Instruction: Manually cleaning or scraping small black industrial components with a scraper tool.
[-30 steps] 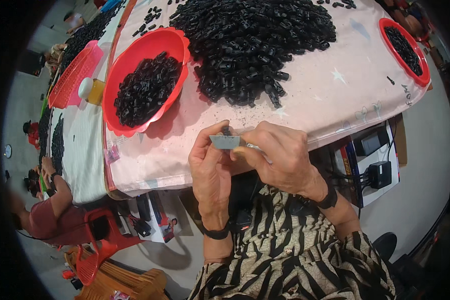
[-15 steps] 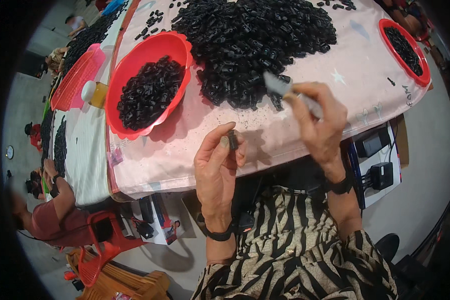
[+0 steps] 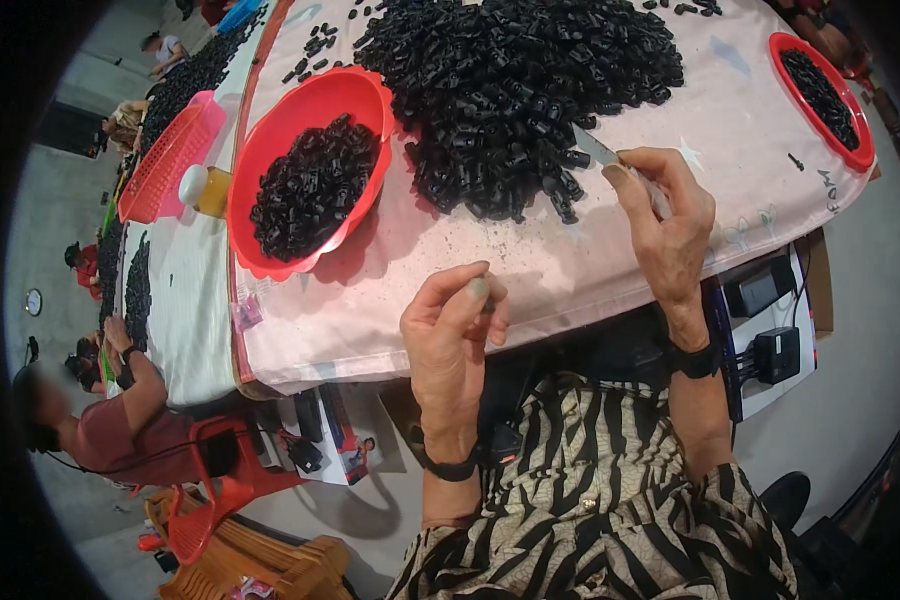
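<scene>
**Two hands at the pile of black parts**

We see our right hand (image 3: 668, 225) raised over the pink cloth-covered table (image 3: 590, 270), fingers closed round a thin grey metal blade tool (image 3: 598, 150). Its tip points up-left & sits right at the edge of the big heap of small black plastic parts (image 3: 515, 80); we can't tell if tip touches a part. Left hand (image 3: 450, 330) hangs nearer us, at the table's front edge, thumb & forefinger pinched narrow on sth small and dark (image 3: 488, 300), mostly hidden by the fingers, so we can't say what it is beyond that. The two hands are well apart.

Left of the heap sits a round red plastic bowl (image 3: 270, 170), partly filled w/ the same black parts, touching the heap's left side. A second red bowl (image 3: 830, 150), also w/ black parts, sits at the far right of the table. Beyond the first bowl: a pink plastic basket (image 3: 165, 160), beside it a white & yellow item (image 3: 205, 188) we can't identify.

Both our wrists wear dark bands; zebra-print sleeves below. At lower left another person in a reddish top (image 3: 120, 420) sits by a neighbouring table, near a red plastic chair (image 3: 225, 470).
</scene>
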Motion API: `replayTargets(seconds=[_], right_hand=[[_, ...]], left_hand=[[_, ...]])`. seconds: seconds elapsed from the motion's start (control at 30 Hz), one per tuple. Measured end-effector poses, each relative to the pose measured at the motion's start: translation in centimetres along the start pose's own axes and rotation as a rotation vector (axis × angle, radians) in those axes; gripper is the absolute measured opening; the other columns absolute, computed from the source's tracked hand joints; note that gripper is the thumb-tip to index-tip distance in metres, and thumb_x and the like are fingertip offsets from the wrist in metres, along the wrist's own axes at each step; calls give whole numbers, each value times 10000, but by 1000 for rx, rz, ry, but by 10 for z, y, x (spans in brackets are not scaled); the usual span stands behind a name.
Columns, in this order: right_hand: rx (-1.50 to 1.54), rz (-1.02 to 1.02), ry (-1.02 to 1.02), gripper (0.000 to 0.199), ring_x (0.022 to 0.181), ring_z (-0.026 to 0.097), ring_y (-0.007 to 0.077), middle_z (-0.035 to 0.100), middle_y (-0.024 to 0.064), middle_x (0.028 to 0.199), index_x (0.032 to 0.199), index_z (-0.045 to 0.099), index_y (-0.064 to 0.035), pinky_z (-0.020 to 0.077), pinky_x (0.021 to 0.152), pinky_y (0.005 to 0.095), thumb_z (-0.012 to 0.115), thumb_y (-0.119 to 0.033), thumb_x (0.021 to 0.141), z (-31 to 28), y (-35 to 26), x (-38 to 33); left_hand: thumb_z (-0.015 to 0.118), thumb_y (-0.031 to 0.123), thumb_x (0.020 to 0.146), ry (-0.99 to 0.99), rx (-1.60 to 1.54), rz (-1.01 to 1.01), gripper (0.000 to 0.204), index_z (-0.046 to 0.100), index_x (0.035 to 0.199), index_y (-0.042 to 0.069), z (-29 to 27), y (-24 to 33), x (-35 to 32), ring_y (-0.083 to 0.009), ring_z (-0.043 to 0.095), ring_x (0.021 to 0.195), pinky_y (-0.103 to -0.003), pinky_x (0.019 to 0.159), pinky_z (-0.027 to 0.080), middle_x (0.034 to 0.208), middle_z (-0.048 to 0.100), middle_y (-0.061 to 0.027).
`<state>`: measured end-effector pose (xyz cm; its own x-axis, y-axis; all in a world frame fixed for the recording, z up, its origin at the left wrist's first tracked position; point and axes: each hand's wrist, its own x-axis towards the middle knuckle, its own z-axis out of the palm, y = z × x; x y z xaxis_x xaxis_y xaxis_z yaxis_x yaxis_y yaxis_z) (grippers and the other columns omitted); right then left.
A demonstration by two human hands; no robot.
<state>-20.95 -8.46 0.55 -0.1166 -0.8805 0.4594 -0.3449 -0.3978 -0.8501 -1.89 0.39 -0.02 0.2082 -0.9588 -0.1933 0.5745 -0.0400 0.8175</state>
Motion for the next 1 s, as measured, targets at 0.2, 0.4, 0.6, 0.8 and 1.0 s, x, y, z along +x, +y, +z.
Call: replayTargets(seconds=[0.2, 0.4, 0.6, 0.8, 1.0], right_hand=[[-94, -161, 19, 130, 643, 645, 162, 660, 92, 765, 946, 615, -6, 494, 539, 281, 659, -85, 853, 0, 11, 0], [-95, -161, 4, 146, 621, 640, 154, 656, 86, 758, 938, 615, -11, 488, 520, 273, 672, -117, 857, 3, 14, -1], [-65, -63, -38, 124, 688, 588, 113, 636, 61, 786, 936, 627, 18, 465, 616, 248, 674, -54, 846, 2, 7, -3], [-130, -178, -14, 144, 598, 643, 158, 655, 93, 757, 925, 616, -5, 491, 496, 271, 678, -112, 850, 4, 12, 0], [-134, -169, -34, 138, 612, 650, 163, 657, 96, 766, 923, 616, 1, 497, 497, 272, 678, -93, 844, 4, 9, -1]], left_hand=[[616, 94, 878, 42, 36, -11, 178, 618, 992, -43, 6, 2, -1, -129, 487, 527, -208, 442, 383, 796, 610, -134], [592, 122, 912, 30, 31, -35, 185, 602, 983, -48, 4, 3, 1, -128, 490, 510, -203, 437, 388, 777, 602, -137], [576, 115, 917, -25, -68, -11, 279, 566, 1121, -75, 4, 6, 1, -152, 545, 640, -193, 524, 423, 893, 624, -152], [591, 53, 879, -157, -65, -12, 342, 553, 1201, -55, -3, 4, 3, -152, 541, 701, -217, 612, 446, 991, 627, -158], [580, 33, 878, -131, -21, 30, 221, 583, 1091, -25, -4, 3, 2, -144, 549, 700, -213, 658, 469, 1074, 608, -159]])
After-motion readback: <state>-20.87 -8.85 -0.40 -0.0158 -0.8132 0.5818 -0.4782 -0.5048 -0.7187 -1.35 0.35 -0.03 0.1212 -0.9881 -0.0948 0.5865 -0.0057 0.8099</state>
